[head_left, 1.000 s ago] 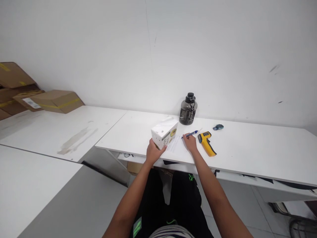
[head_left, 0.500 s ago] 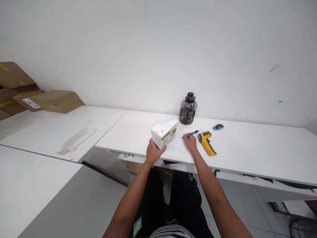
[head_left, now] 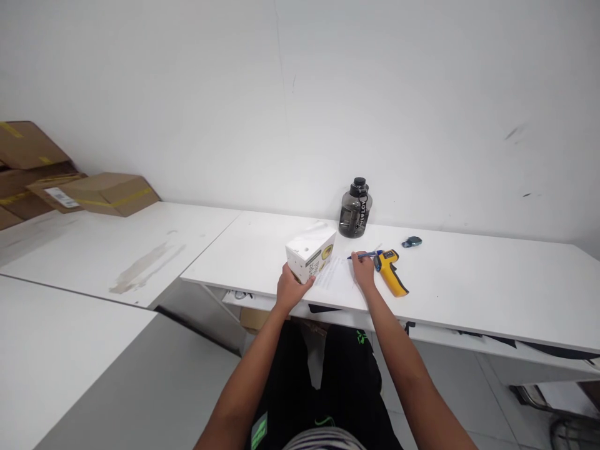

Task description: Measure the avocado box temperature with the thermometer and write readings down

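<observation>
My left hand (head_left: 292, 286) is closed around the near lower end of a white printed box (head_left: 307, 247), which is tilted above the table. Between the fingers of my right hand (head_left: 362, 270) is a blue pen (head_left: 372, 254), its tip pointing left over a sheet of paper (head_left: 334, 275). Rows of writing or print show on the sheet, too small to read; the box hides part of it. Just right of my right hand lies a yellow and black infrared thermometer (head_left: 392, 273).
A dark translucent water bottle (head_left: 355, 209) stands at the back by the wall. A small dark teal object (head_left: 412, 242) lies to its right. Cardboard boxes (head_left: 115, 190) are stacked at the far left. The white table (head_left: 492, 281) has a shelf under its front edge.
The pen has swung lower and flatter in my right hand, and that hand has shifted slightly right. My left hand and the box stay nearly the same.
</observation>
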Available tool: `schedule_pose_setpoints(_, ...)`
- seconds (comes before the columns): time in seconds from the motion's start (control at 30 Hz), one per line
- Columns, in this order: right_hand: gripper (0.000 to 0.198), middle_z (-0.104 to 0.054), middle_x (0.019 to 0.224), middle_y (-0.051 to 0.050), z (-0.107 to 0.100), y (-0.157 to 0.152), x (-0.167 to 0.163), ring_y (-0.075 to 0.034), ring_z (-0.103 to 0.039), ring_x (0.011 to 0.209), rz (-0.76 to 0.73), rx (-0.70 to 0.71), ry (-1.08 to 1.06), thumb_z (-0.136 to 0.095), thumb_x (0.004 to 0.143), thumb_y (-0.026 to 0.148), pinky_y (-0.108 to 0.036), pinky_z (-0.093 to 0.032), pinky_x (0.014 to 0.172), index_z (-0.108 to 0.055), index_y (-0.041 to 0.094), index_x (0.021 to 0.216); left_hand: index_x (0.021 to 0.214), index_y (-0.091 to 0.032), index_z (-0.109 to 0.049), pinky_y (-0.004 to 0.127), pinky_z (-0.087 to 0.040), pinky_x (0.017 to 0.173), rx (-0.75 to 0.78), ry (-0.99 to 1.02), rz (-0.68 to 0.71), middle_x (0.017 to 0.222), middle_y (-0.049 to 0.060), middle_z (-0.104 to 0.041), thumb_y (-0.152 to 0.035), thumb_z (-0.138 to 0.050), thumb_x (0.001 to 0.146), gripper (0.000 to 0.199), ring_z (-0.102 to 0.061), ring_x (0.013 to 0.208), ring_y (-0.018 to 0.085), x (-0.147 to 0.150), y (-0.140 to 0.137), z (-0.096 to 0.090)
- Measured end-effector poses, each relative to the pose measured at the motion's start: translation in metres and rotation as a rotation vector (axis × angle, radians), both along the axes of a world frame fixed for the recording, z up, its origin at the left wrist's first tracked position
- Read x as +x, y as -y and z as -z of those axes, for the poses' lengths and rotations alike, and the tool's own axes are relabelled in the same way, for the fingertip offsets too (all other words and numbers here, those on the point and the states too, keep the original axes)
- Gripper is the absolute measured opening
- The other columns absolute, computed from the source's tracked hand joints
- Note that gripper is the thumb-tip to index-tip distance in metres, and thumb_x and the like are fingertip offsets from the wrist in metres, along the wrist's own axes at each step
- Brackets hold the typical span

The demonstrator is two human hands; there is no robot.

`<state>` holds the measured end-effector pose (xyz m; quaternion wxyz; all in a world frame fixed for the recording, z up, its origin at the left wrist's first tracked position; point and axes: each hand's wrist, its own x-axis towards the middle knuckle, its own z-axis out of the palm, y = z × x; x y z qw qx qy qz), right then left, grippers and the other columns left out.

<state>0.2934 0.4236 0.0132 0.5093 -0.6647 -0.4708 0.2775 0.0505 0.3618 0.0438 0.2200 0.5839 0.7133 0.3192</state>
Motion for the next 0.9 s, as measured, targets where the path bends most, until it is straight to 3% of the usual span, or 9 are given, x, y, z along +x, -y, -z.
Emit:
schedule_pose_setpoints(0.17, 0.042, -0.074, 0.105, -0.015, 0.007, 0.003, -0.003, -0.027, -0.068, 0.097, -0.016, 0.172, 0.029, -0.047, 0.089, 0.049, -0.04, -0.053, 0.091, -0.066, 0.016, 0.107, 0.124, -0.022, -0.041, 0.043, -0.057, 0.084, 0.018, 0.012, 0.011, 0.125, 0.016, -0.068, -0.052, -0.077, 0.072, 0.07, -0.068, 0.114, 0.033, 0.0, 0.0, -0.001)
schedule_pose_setpoints(0.27, 0.044, -0.07, 0.127, -0.016, 0.009, 0.003, -0.004, -0.026, -0.067, 0.112, -0.081, 0.129, 0.141, -0.046, 0.091, 0.035, -0.04, -0.051, 0.099, -0.064, 0.015, 0.125, 0.125, -0.021, -0.04, 0.042, -0.056, 0.086, 0.017, 0.023, 0.019, 0.127, 0.017, -0.067, -0.052, -0.077, 0.073, 0.071, -0.068, 0.116, 0.033, -0.001, 0.0, 0.0)
schedule_pose_setpoints(0.37, 0.047, -0.072, 0.124, -0.013, 0.009, 0.001, -0.006, -0.024, -0.069, 0.108, -0.13, 0.022, 0.216, -0.043, 0.089, 0.022, -0.039, -0.053, 0.096, -0.066, 0.017, 0.13, 0.128, -0.021, -0.039, 0.041, -0.056, 0.085, 0.016, 0.041, 0.02, 0.128, 0.017, -0.066, -0.052, -0.077, 0.073, 0.074, -0.067, 0.118, 0.032, -0.002, 0.0, 0.0)
schedule_pose_setpoints(0.47, 0.049, -0.077, 0.11, -0.008, 0.005, 0.003, -0.01, -0.022, -0.07, 0.102, -0.19, 0.002, 0.254, -0.042, 0.088, 0.017, -0.035, -0.055, 0.09, -0.067, 0.02, 0.13, 0.128, -0.022, -0.039, 0.04, -0.055, 0.085, 0.023, 0.047, 0.015, 0.129, 0.017, -0.066, -0.052, -0.078, 0.073, 0.074, -0.067, 0.118, 0.032, -0.002, 0.0, 0.0)
schedule_pose_setpoints(0.57, 0.048, -0.076, 0.111, -0.011, -0.004, 0.01, -0.01, -0.022, -0.069, 0.099, -0.179, 0.104, 0.285, -0.039, 0.094, 0.022, -0.035, -0.053, 0.089, -0.064, 0.015, 0.135, 0.129, -0.023, -0.039, 0.04, -0.055, 0.085, 0.02, 0.048, 0.021, 0.131, 0.016, -0.066, -0.052, -0.078, 0.073, 0.074, -0.067, 0.118, 0.031, -0.003, 0.001, -0.001)
schedule_pose_setpoints(0.67, 0.044, -0.07, 0.122, -0.017, -0.016, 0.023, 0.003, -0.026, -0.063, 0.112, -0.064, 0.168, 0.482, -0.037, 0.098, 0.025, -0.041, -0.047, 0.098, -0.067, 0.012, 0.128, 0.127, -0.023, -0.039, 0.04, -0.055, 0.084, 0.002, 0.047, 0.02, 0.13, 0.016, -0.067, -0.053, -0.077, 0.074, 0.072, -0.067, 0.117, 0.031, -0.003, 0.002, -0.002)
schedule_pose_setpoints(0.8, 0.043, -0.06, 0.132, -0.023, -0.028, 0.045, 0.04, -0.037, -0.055, 0.12, 0.162, -0.159, 0.801, -0.052, 0.096, 0.03, -0.052, -0.041, 0.098, -0.062, 0.012, 0.134, 0.124, -0.023, -0.039, 0.041, -0.054, 0.085, -0.012, 0.048, 0.015, 0.129, 0.015, -0.067, -0.052, -0.078, 0.074, 0.07, -0.068, 0.115, 0.032, -0.003, 0.0, -0.002)
schedule_pose_setpoints(0.9, 0.053, -0.059, 0.128, -0.025, -0.032, 0.055, 0.062, -0.039, -0.054, 0.118, 0.139, -0.401, 0.886, -0.059, 0.095, 0.04, -0.051, -0.042, 0.095, -0.057, 0.005, 0.134, 0.124, -0.024, -0.039, 0.043, -0.054, 0.087, -0.013, 0.097, 0.024, 0.131, 0.015, -0.065, -0.051, -0.079, 0.073, 0.071, -0.067, 0.116, 0.033, -0.004, 0.0, -0.001)
